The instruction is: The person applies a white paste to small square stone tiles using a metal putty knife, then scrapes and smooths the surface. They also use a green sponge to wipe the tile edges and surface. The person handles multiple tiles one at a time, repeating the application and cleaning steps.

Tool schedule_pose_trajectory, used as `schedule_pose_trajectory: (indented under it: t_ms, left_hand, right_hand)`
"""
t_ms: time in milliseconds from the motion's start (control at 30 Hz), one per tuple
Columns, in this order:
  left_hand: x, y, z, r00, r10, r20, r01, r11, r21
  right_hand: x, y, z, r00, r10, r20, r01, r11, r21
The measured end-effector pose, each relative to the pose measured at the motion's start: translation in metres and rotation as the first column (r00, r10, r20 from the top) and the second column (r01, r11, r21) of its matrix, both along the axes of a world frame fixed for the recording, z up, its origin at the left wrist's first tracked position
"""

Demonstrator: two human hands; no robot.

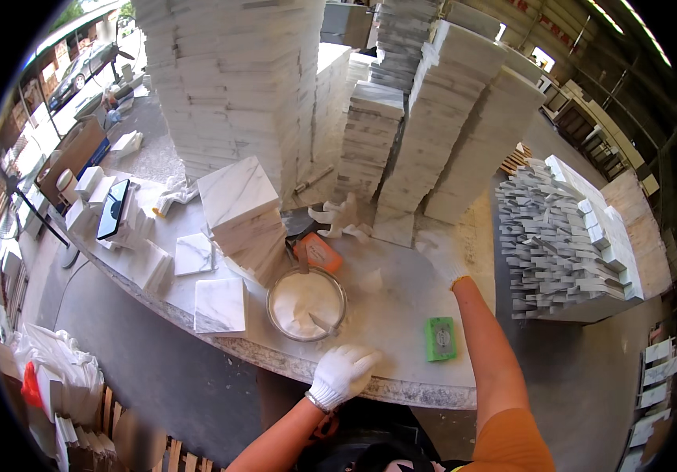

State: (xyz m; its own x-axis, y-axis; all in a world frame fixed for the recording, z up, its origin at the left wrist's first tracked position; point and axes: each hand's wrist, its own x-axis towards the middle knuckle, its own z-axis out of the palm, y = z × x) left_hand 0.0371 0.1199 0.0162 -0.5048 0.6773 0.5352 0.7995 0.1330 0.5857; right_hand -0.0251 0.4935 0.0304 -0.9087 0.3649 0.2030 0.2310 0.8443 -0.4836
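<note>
My left hand (342,374), in a white glove, rests with curled fingers on the near edge of the pale stone table (401,303); nothing shows in it. Just beyond it stands a round bowl of white paste (307,303) with a small tool lying in it. My right hand (442,253), also gloved, lies flat and spread on the table at the foot of a tall leaning stack of white marble tiles (441,118). A green rectangular block (440,338) lies between my two arms.
A short stack of marble tiles (244,216), an orange-handled scraper (319,253) and spare white gloves (342,219) lie behind the bowl. Loose tiles (220,305) and a phone (112,208) lie at left. A pile of grey mosaic pieces (551,236) stands at right.
</note>
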Motion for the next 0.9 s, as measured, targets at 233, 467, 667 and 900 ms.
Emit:
schedule_pose_trajectory:
  t_ms: [233, 467, 667, 900]
  left_hand:
    - [0.001, -0.004, -0.001, 1.0, -0.003, -0.013, 0.002, 1.0, -0.011]
    - [0.001, -0.003, 0.003, 1.0, -0.024, -0.006, 0.024, 0.999, -0.028]
    - [0.002, -0.004, -0.005, 0.999, -0.034, 0.011, 0.035, 0.998, -0.05]
    - [-0.001, -0.003, -0.001, 1.0, -0.017, 0.014, 0.018, 0.999, -0.027]
  right_hand:
    - [-0.044, 0.0, 0.02, 0.994, 0.071, 0.078, -0.079, 0.992, 0.102]
    - [-0.095, -0.011, 0.0, 0.983, -0.007, 0.185, -0.049, 0.954, 0.296]
    - [-0.101, -0.025, 0.001, 0.962, -0.064, 0.266, -0.034, 0.936, 0.351]
    - [-0.085, -0.027, 0.006, 0.991, 0.045, 0.128, -0.056, 0.995, 0.079]
